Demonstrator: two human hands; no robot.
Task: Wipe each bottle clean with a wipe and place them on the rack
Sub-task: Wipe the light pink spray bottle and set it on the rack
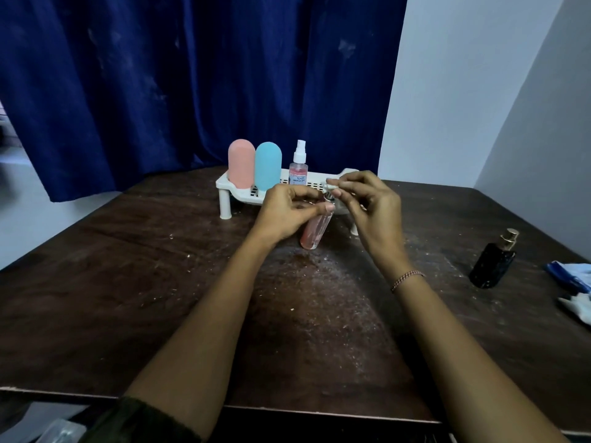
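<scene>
At centre of the dark surface, just in front of the white rack, both hands meet over one bottle. L hand grips the clear bottle w/ pink liquid round its upper part; the bottle is tilted, top toward the rack, base low near the surface, can't tell if touching. R hand pinches a small white wipe btwn thumb and fingertips, right at the bottle's top. The cap end is mostly hidden by fingers and wipe.

In the way: both hands cover the rack's front-right part, and the R hand partly hides a rack leg. The rack's right half behind them has free slots.

Around: on the rack, L to R, stand a pink bottle, a blue bottle touching it, then a spray bottle just beside, all upright. Well apart at the R side of the surface is a black bottle w/ gold pump, upright. Near it, at the R edge, lies a blue-and-white pile, cut off by the frame, can't tell what exactly. A dark blue curtain hangs behind; pale wall at R. A thin bracelet sits on the R wrist. Surface is scuffed, w/ pale specks.

Count: 5 bottles total, 3 on rack, 1 in hand, 1 loose on the surface. 1 rack, 1 wipe in hand, 2 hands.
</scene>
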